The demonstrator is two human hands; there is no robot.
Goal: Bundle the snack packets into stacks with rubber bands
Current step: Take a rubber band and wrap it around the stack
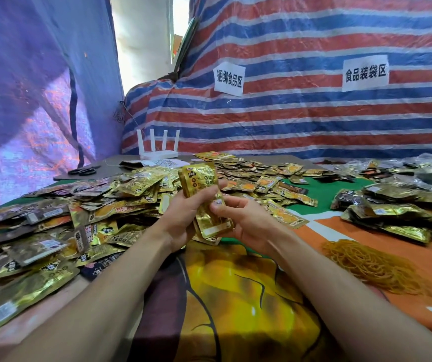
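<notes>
Snack packets (201, 178) in a stack stand near-upright at frame centre, left hand (183, 218) curled round the middle and right hand (248, 223) pinching the lower end, while the rubber bands (371, 265) lie at lower right on the worktop (306, 244), nearer the right hand.

gold snack packets (201, 184), yellow rubber bands (366, 265), red/blue/wht striped tarp (301, 118)

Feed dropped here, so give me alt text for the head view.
The left hand and right hand together hold a stack of gold snack packets above a table. Loose packets lie heaped around it; a pile of yellow rubber bands lies at the right, untouched.
</notes>
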